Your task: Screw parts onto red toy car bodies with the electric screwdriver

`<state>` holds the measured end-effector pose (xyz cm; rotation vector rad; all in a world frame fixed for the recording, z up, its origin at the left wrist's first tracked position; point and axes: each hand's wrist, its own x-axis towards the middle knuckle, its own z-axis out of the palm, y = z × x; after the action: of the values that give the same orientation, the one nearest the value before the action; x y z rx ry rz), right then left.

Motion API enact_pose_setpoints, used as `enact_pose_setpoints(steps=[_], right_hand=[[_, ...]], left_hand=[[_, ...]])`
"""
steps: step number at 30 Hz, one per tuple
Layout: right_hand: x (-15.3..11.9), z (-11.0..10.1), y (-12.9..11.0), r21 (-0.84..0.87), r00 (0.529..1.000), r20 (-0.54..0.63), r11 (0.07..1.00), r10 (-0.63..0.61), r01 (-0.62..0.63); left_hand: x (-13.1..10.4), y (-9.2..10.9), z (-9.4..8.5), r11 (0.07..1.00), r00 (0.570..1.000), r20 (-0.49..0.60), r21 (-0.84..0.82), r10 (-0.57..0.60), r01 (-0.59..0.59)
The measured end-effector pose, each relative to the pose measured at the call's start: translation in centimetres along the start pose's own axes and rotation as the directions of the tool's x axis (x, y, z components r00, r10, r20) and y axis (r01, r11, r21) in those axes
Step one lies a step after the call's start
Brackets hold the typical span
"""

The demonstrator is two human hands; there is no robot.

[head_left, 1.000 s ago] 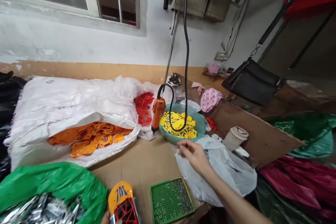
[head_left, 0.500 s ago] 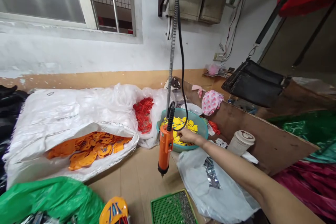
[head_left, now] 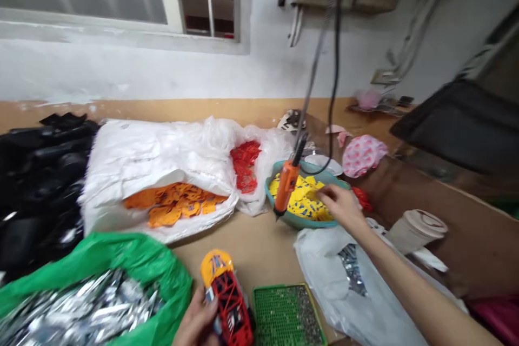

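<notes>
My left hand (head_left: 198,316) is closed on a toy car (head_left: 230,303) with an orange front piece and a red frame, low in the view. My right hand (head_left: 338,203) is at the right side of the teal bowl (head_left: 302,223), over its yellow pieces (head_left: 304,203). Its fingers are pinched on what looks like a yellow piece, blurred. An orange electric screwdriver (head_left: 287,186) hangs from a spring, tip down, in front of the bowl. Right of the car lies a green tray (head_left: 279,316) of small screws.
At left are a green bag (head_left: 141,259) of silvery parts and black parts (head_left: 44,173). Behind lie a white sack (head_left: 150,151) of orange pieces and red parts (head_left: 245,167) in plastic. A plastic bag (head_left: 324,259) and lidded cup (head_left: 417,230) are at right.
My left hand has come into view with the toy car, of which only the orange end showed earlier. My right hand has pulled back slightly within the bowl. The view has swung left.
</notes>
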<state>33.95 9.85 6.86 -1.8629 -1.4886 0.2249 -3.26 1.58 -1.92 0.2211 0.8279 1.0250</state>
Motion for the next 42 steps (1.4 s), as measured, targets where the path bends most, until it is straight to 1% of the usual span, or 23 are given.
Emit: enact_pose_setpoints(steps=[2, 3, 4, 5, 7, 8, 10, 11, 13, 16, 18, 20, 22, 27, 29, 30, 32, 33, 34, 35, 39, 42], right_hand=[[-4.2, 0.7, -2.8, 0.115, 0.998, -0.026, 0.992, -0.058, 0.06], [-6.5, 1.5, -4.4, 0.26, 0.992, -0.065, 0.958, -0.105, 0.119], [-8.9, 2.6, -6.1, 0.369, 0.986, -0.076, 0.914, -0.151, 0.169], [-11.1, 3.9, -7.7, 0.43, 0.979, -0.085, 0.88, -0.185, 0.204], [-14.6, 6.8, -10.3, 0.471, 0.958, -0.126, 0.834, -0.259, 0.288], [-15.8, 8.2, -11.3, 0.469, 0.941, -0.134, 0.817, -0.309, 0.335], [-17.2, 10.2, -12.3, 0.455, 0.911, -0.138, 0.792, -0.388, 0.406], [-17.6, 10.9, -12.5, 0.448, 0.898, -0.124, 0.784, -0.422, 0.43], [-18.0, 11.5, -12.5, 0.445, 0.875, -0.073, 0.77, -0.478, 0.457], [-18.4, 11.6, -12.4, 0.46, 0.85, 0.021, 0.759, -0.527, 0.46], [-18.7, 11.6, -12.4, 0.454, 0.845, 0.068, 0.77, -0.531, 0.448], [-19.0, 11.8, -12.5, 0.431, 0.851, 0.104, 0.794, -0.515, 0.428], [-19.3, 12.2, -12.7, 0.408, 0.866, 0.115, 0.818, -0.487, 0.406], [-19.8, 13.0, -13.4, 0.424, 0.904, 0.043, 0.827, -0.425, 0.369], [-19.8, 13.2, -13.6, 0.459, 0.934, 0.025, 0.834, -0.356, 0.306], [-19.7, 13.2, -13.6, 0.485, 0.955, 0.035, 0.841, -0.293, 0.24], [-19.3, 13.2, -13.5, 0.548, 0.986, 0.099, 0.834, -0.137, 0.061], [-19.1, 13.2, -13.4, 0.573, 0.987, 0.142, 0.819, -0.073, -0.021], [-18.9, 13.1, -13.4, 0.59, 0.983, 0.179, 0.804, -0.036, -0.078], [-18.8, 13.0, -13.5, 0.601, 0.979, 0.203, 0.793, -0.027, -0.103], [-18.6, 12.8, -14.1, 0.627, 0.961, 0.255, 0.775, -0.103, -0.083], [-18.5, 12.8, -14.3, 0.667, 0.947, 0.309, 0.729, -0.087, -0.15]], left_hand=[[-0.5, -0.1, 1.5, 0.999, 0.998, 0.047, -0.017, 0.03, -0.03], [-0.6, 0.0, 2.2, 0.998, 0.996, 0.062, -0.022, 0.061, -0.059], [-0.7, 0.0, 2.9, 0.996, 0.993, 0.073, -0.031, 0.089, -0.087], [-0.8, 0.0, 3.5, 0.994, 0.991, 0.08, -0.033, 0.111, -0.109], [-1.0, 0.0, 4.1, 0.989, 0.985, 0.092, -0.035, 0.145, -0.142], [-1.0, 0.0, 4.2, 0.987, 0.982, 0.097, -0.037, 0.16, -0.157], [-1.2, 0.0, 4.0, 0.981, 0.976, 0.106, -0.047, 0.192, -0.188], [-1.3, 0.0, 3.7, 0.977, 0.972, 0.106, -0.056, 0.21, -0.205], [-1.4, 0.0, 3.1, 0.968, 0.964, 0.097, -0.07, 0.248, -0.242], [-1.7, -0.1, 2.2, 0.956, 0.954, 0.077, -0.079, 0.289, -0.283], [-2.0, -0.2, 1.9, 0.951, 0.951, 0.059, -0.079, 0.304, -0.299], [-2.2, -0.2, 1.7, 0.946, 0.948, 0.035, -0.079, 0.317, -0.313], [-2.4, -0.2, 1.6, 0.942, 0.944, 0.017, -0.075, 0.33, -0.328], [-2.8, 0.0, 1.3, 0.938, 0.941, 0.003, -0.074, 0.339, -0.338], [-2.8, 0.1, 0.9, 0.939, 0.942, 0.002, -0.082, 0.336, -0.335], [-2.8, 0.1, 0.7, 0.939, 0.942, 0.004, -0.081, 0.336, -0.335], [-2.9, 0.2, 0.3, 0.938, 0.94, 0.007, -0.074, 0.34, -0.339], [-2.9, 0.2, 0.1, 0.937, 0.939, 0.007, -0.069, 0.344, -0.342], [-2.9, 0.2, 0.0, 0.936, 0.938, 0.007, -0.066, 0.346, -0.345], [-3.0, 0.2, 0.0, 0.936, 0.937, 0.005, -0.064, 0.348, -0.347], [-3.2, 0.3, 0.4, 0.932, 0.932, -0.012, -0.019, 0.361, -0.362], [-3.4, 0.7, 1.0, 0.902, 0.904, -0.024, 0.091, 0.427, -0.423]])
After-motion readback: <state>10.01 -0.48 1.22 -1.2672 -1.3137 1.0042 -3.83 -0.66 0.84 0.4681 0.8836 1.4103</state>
